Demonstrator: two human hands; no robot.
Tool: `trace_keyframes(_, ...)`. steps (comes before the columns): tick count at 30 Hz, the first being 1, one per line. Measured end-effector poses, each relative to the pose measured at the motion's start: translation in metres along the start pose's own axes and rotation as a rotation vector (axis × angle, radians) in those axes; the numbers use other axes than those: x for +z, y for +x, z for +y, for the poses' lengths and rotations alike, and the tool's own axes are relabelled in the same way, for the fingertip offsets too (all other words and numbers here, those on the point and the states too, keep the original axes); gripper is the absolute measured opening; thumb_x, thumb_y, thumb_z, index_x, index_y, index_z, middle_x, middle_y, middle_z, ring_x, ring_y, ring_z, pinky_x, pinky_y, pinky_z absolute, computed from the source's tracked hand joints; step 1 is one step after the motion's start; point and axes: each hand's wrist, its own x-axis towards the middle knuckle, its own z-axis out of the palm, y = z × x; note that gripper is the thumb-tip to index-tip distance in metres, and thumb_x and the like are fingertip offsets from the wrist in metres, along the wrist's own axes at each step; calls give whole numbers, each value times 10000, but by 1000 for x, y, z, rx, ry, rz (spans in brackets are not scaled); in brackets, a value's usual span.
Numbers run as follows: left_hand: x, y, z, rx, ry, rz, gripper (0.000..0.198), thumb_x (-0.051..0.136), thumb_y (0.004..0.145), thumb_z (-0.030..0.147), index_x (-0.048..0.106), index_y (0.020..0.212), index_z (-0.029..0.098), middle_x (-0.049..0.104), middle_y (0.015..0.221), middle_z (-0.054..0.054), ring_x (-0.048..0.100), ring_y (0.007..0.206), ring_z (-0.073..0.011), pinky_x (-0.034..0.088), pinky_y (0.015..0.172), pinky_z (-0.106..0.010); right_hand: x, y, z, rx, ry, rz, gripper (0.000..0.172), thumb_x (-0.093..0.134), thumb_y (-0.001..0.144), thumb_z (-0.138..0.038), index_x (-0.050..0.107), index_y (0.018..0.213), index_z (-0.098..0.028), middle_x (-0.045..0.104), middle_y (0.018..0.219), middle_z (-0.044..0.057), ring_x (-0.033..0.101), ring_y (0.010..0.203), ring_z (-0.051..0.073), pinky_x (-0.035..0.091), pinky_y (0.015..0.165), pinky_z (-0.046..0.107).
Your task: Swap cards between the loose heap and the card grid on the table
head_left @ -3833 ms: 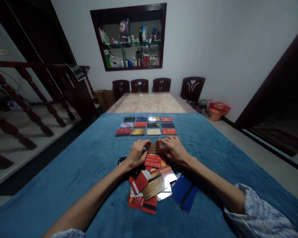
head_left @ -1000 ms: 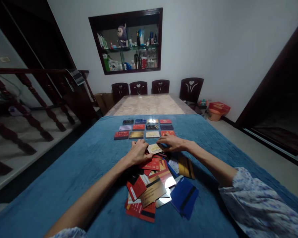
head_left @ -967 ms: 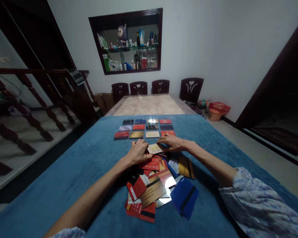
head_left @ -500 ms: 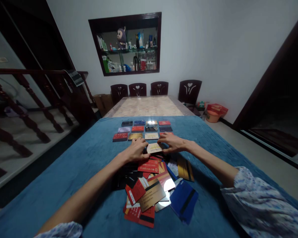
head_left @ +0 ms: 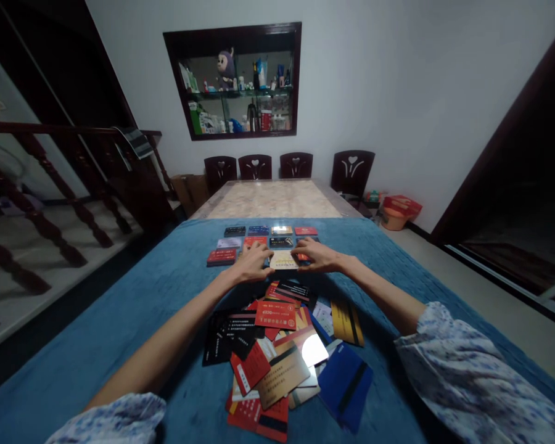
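Observation:
A cream card (head_left: 283, 261) with gold print lies flat between my two hands, over the third place in the nearest row of card stacks. At its left edge are the thumb and fingers of my left hand (head_left: 253, 263), closed on it. My right hand (head_left: 321, 255) grips the right edge and partly covers a red card stack behind it. A gold stack in that row is mostly hidden by my left hand. Nearer to me is a loose heap of mixed cards, with a red card (head_left: 275, 315) on top, a gold card (head_left: 284, 375) and blue cards (head_left: 346, 385).
A blue cloth (head_left: 166, 308) covers the near part of the long table (head_left: 271, 197). Beyond my hands stand further stacks, among them a red stack (head_left: 221, 256) and a lilac stack (head_left: 229, 242). Dark chairs (head_left: 351, 172) stand at the far end and right.
Both hands have moved forward, carrying the cream card from above the heap's far edge to the nearest row of stacks. The heap's far cards are now uncovered.

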Motion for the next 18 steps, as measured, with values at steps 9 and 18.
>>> trace_keyframes(9, 2, 25, -11, -88, 48, -41, 348, 671, 770, 292, 672, 1107, 208, 608, 1212, -152, 437, 1185, -383, 338, 957, -592, -7, 21, 1, 140, -37, -58, 267, 696, 793, -365, 704, 999, -194, 608, 1095, 109, 503, 1048, 281, 430, 835, 348)
trace_keyframes(18, 8, 37, -17, -114, 63, -110, 312, 672, 758, 287, 687, 1056, 196, 628, 1199, -153, 432, 1196, -394, 324, 974, -614, -13, 31, -4, 250, -65, -182, 300, 661, 816, -418, 692, 1048, -230, 609, 1161, 128, 489, 1133, 340, 454, 821, 394)
